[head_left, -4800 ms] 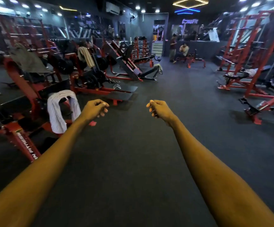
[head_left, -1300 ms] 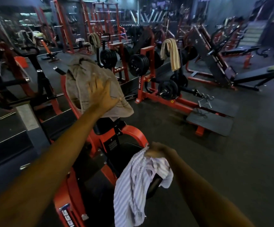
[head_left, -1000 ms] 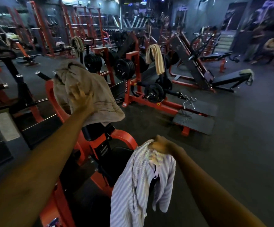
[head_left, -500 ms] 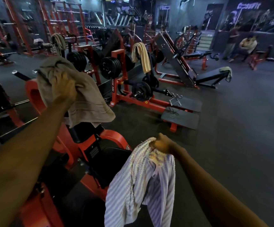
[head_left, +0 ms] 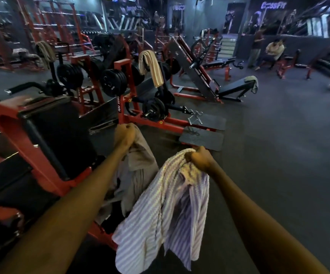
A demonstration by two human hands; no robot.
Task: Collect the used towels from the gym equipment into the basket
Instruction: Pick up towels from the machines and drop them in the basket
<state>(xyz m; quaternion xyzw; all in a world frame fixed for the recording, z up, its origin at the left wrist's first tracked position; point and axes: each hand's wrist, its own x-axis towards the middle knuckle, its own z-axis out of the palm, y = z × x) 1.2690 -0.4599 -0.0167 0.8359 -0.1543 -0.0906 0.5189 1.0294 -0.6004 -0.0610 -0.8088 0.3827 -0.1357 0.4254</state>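
Two towels held now. Grey-brown cloth towel (head_left: pixel 140 161), just pulled off the red machine (head_left: pixel 31 135), clamped in left grip (head_left: pixel 124 135). Striped white-purple towel (head_left: pixel 160 204) clamped in right grip (head_left: pixel 199 161). No basket seen. Next: tan striped towel (head_left: pixel 150 66) ahead.

Both bare arms are stretched out forward. The left hand (head_left: pixel 125 135) is just right of the red machine (head_left: pixel 16 135), fisted up, fingers curled round the top of the beige towel (head_left: pixel 140 161). The right hand (head_left: pixel 200 161) is further right of that machine and a bit lower, back of the hand up, clenched on the bunched striped towel (head_left: pixel 166 204).
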